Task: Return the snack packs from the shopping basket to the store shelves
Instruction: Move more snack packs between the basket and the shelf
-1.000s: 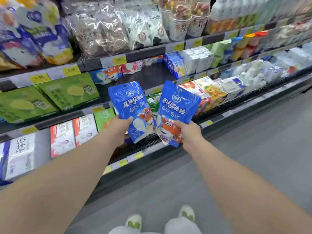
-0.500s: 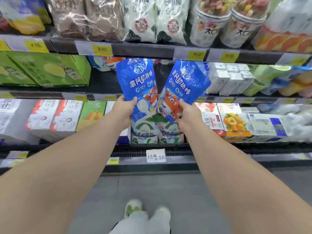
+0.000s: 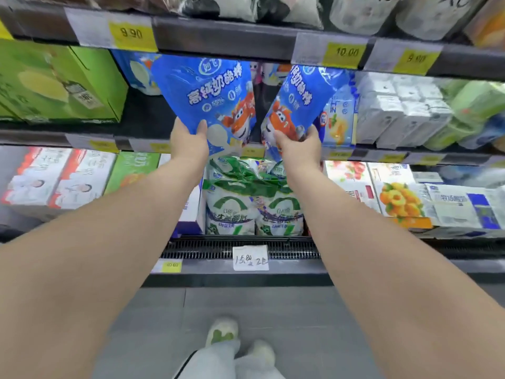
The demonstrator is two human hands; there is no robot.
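my left hand (image 3: 188,140) gripped the left pack (image 3: 210,91) by its bottom edge, thumb on the front. my right hand (image 3: 299,144) gripped the right pack (image 3: 300,97) at its lower end too, fingers curled round it.

both packs were glossy blue pouches with white chinese lettering, a round logo near the top and a red-orange cartoon plane with a face near the bottom. the left pack leaned left at its top and the right pack leaned right, so they made a v, their bottoms close with a dark gap between. both stood in front of the middle shelf (image 3: 142,116), tops just under the upper rail (image 3: 218,34). i could not tell if either touched the shelf.

the middle shelf was dark. a green box (image 3: 54,83) sat at its left, white cartons (image 3: 396,110) at its right, and more blue pouches (image 3: 136,72) showed at the back. yellow price tags (image 3: 132,34) read 9.90 and 10.00 on the rail.

on the shelf below, green-and-white bags (image 3: 254,203) stood just under my hands, red-and-white boxes (image 3: 54,179) to the left, a box with yellow fruit (image 3: 401,201) to the right. under them ran a black grille (image 3: 205,248) with a handwritten paper tag (image 3: 250,258). the floor (image 3: 273,305) was grey, and my white shoes (image 3: 221,330) showed at the bottom.
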